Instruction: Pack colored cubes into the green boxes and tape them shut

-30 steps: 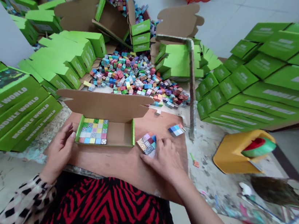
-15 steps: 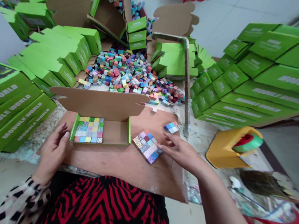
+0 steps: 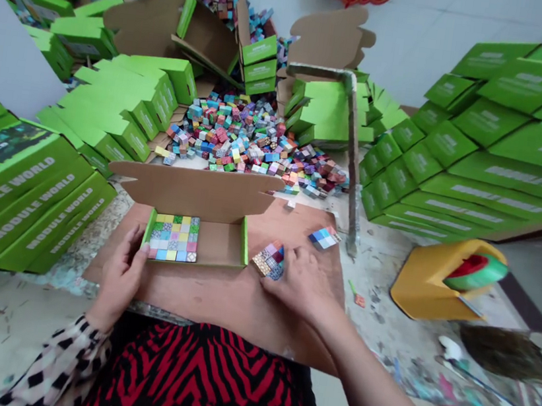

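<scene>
- Right hand [image 3: 301, 281] is lying flat over a block of small cubes [image 3: 269, 259], fingers spread and curled down onto its near and right edges. Looks like pressing or gathering more than a real lift; can't tell if anything is actually pinched.
- That block sits just left of the right hand's fingertips and pokes out from under them toward the box [image 3: 219, 244]. It's a flat square slab, so no real long axis, and it's turned a bit so a corner points at the box.
- Left hand [image 3: 120, 275] is on the box's left wall, thumb touching the near-left corner, fingers loosely curled, holding nothing, just steadying.
- The box is open, its brown flap standing up on the far side. It lies between the two hands, long axis running left to right.
- Inside, a cube grid [image 3: 174, 237] fills the half next to the left hand. The half toward the right hand is bare cardboard.
- So the key bit: the bare half is straight left of the right hand's block, just over the box's low green right wall. Right hand is way nearer to both.
- A smaller bluish patch [image 3: 323, 238] of cubes lies just beyond the right hand, a bit to its right, not touched.
- The loose pile [image 3: 253, 144] is well beyond both hands, past the flap.
- Everything sits on a brown board [image 3: 218, 299].
</scene>
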A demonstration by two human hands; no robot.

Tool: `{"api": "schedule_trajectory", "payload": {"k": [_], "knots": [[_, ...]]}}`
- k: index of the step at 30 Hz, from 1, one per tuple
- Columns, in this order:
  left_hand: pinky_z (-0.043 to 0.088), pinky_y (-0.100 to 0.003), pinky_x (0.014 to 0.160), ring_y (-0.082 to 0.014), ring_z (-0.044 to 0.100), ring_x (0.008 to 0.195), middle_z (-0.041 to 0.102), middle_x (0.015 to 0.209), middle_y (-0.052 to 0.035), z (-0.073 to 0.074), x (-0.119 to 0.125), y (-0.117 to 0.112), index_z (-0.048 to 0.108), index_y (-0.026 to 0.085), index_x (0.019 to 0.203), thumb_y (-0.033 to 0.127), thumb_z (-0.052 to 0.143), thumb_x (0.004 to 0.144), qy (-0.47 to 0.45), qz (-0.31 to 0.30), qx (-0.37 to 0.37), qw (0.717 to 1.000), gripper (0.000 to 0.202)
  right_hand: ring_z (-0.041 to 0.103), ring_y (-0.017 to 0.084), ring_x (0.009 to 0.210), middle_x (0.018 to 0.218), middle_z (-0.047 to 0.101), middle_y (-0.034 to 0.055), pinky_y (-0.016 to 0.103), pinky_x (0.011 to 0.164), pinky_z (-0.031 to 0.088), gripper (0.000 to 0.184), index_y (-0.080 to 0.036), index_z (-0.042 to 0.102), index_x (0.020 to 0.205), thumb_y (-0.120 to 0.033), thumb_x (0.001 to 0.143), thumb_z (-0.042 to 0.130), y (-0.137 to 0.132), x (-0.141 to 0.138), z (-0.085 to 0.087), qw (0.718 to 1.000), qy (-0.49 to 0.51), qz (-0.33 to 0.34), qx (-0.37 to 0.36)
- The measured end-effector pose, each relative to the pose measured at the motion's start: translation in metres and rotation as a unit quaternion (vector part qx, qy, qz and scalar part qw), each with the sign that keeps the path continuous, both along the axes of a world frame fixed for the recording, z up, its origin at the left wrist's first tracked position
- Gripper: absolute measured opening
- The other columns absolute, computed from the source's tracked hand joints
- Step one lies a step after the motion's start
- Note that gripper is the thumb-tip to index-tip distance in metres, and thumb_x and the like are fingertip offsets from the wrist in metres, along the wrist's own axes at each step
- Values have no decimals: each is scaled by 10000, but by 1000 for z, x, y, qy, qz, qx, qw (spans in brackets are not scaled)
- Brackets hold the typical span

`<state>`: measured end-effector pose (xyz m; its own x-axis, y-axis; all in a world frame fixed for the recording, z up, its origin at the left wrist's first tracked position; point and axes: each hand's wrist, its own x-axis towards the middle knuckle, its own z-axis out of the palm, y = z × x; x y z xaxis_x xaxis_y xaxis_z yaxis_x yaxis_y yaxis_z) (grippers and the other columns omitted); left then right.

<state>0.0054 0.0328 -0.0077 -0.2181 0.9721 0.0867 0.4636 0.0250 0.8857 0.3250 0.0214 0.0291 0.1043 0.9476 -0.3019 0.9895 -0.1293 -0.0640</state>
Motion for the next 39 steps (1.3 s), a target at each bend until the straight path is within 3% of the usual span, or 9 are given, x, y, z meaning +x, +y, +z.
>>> {"api": "schedule_trajectory", "payload": {"k": [4, 10, 17, 23, 28, 34, 39], "knots": [[293, -430, 1141, -258, 431, 1326, 484, 1427, -90, 2, 3, -1, 455, 237, 1386, 468, 513, 897, 48, 3, -9, 999, 544, 516, 352, 1036, 1126, 521, 188, 400, 821, 405, 678, -110, 510, 1208, -499, 664, 623, 2, 10, 0, 1000, 1, 10, -11], [310, -443, 1121, -273, 446, 1306, 503, 1404, -96, -3, 4, 0, 422, 233, 1407, 474, 519, 888, 86, -17, -2, 996, 580, 505, 333, 1027, 1067, 555, 164, 382, 826, 392, 546, -135, 559, 1066, -426, 613, 650, 8, 9, 7, 999, 2, 50, -17], [363, -444, 1074, -285, 492, 1253, 531, 1364, -128, -10, 2, -1, 417, 187, 1408, 477, 462, 906, 151, -18, 16, 988, 582, 524, 297, 950, 1023, 551, 139, 356, 771, 384, 514, -151, 569, 1011, -432, 593, 672, 8, 24, 12, 995, 3, 96, -21], [373, -443, 1061, -289, 507, 1228, 543, 1342, -140, -11, 2, 0, 428, 175, 1396, 487, 450, 905, 163, -19, 31, 986, 582, 509, 334, 1005, 1108, 515, 168, 380, 797, 394, 710, -133, 541, 1137, -598, 612, 656, -1, 15, 8, 998, -5, 56, -9], [374, -447, 1058, -297, 509, 1225, 552, 1326, -144, -11, 2, 0, 424, 169, 1396, 496, 433, 904, 168, -23, 30, 985, 591, 519, 338, 1015, 1108, 514, 170, 387, 790, 400, 584, -120, 533, 1136, -512, 708, 596, -6, 2, 3, 1000, -15, 8, 1], [414, -473, 1012, -313, 534, 1190, 568, 1302, -169, -12, 1, 1, 436, 130, 1382, 504, 410, 909, 189, -19, 29, 981, 604, 530, 318, 966, 1068, 522, 160, 370, 778, 397, 568, -127, 556, 1054, -506, 644, 659, -4, 11, 1, 999, 16, 26, 10], [412, -463, 1021, -298, 539, 1186, 572, 1298, -165, -16, 1, 2, 442, 134, 1375, 484, 415, 917, 198, -30, 53, 978, 576, 527, 301, 939, 1022, 523, 153, 372, 798, 399, 579, -118, 575, 1028, -521, 623, 673, 0, 17, 13, 998, 47, 45, 7]]}}
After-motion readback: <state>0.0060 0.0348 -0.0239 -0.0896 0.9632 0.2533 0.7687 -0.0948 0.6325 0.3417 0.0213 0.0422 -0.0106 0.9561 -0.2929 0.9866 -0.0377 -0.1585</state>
